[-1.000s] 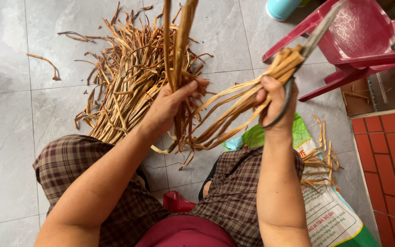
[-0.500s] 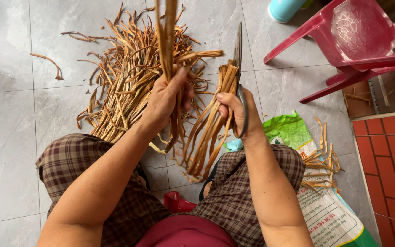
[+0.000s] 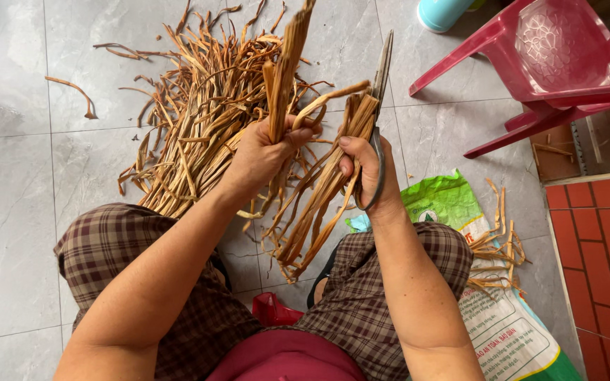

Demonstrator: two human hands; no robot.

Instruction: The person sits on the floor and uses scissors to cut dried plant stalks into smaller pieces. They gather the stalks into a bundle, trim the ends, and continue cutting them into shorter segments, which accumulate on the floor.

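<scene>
My left hand [image 3: 262, 152] grips an upright bundle of dried tan strips [image 3: 287, 70] that rises past the top of the view. My right hand [image 3: 367, 173] clasps a second bundle of strips [image 3: 319, 204] that hangs down toward my knees, together with a pair of scissors [image 3: 380, 85] whose closed blades point up. The two hands sit close together above my lap. Behind them a large loose pile of the same strips [image 3: 192, 120] lies on the grey tiled floor [image 3: 15, 197].
A red plastic chair [image 3: 552, 63] stands at the upper right, with a pale blue container [image 3: 443, 13] beyond it. A green and white printed sack [image 3: 488, 296] lies by my right knee with a few strips [image 3: 499, 247] on it. Red brick tiles [image 3: 601, 261] border the right.
My right hand has swung left toward the left hand, bringing its bundle from spread sideways to hanging down. The scissors now point upward. The left hand's bundle stays upright.
</scene>
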